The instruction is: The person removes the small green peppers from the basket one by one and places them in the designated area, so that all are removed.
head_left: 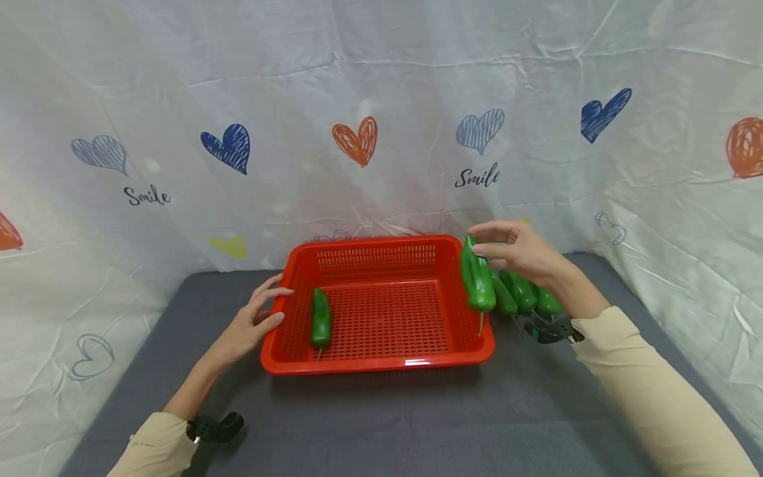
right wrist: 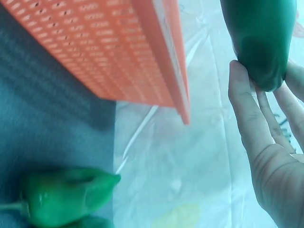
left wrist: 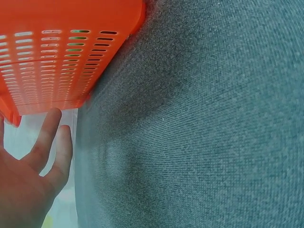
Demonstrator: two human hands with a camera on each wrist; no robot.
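Note:
A red plastic basket (head_left: pixel 381 361) with slotted walls sits on the cloth, a single green pepper (head_left: pixel 320 319) lying at its left side. My left hand (head_left: pixel 247 328) is at the basket's left rim, fingers mostly straight and spread. My right hand (head_left: pixel 517 252) pinches another green pepper (head_left: pixel 480 285) by its pointed end between thumb and fingers, stem hanging down, raised at the basket's right rim. The right wrist view shows this held pepper (right wrist: pixel 263 42) at the fingertips. Beneath the right hand, several green peppers (head_left: pixel 523 291) lie on the table, partly hidden by the hand and wrist.
A dark grey cloth (head_left: pixel 381 424) covers the table. Behind it hangs a white sheet (head_left: pixel 286 86) printed with hearts and words. Each wrist wears a black camera strap; the left camera (head_left: pixel 216 428) sits low, in front of the basket's left side.

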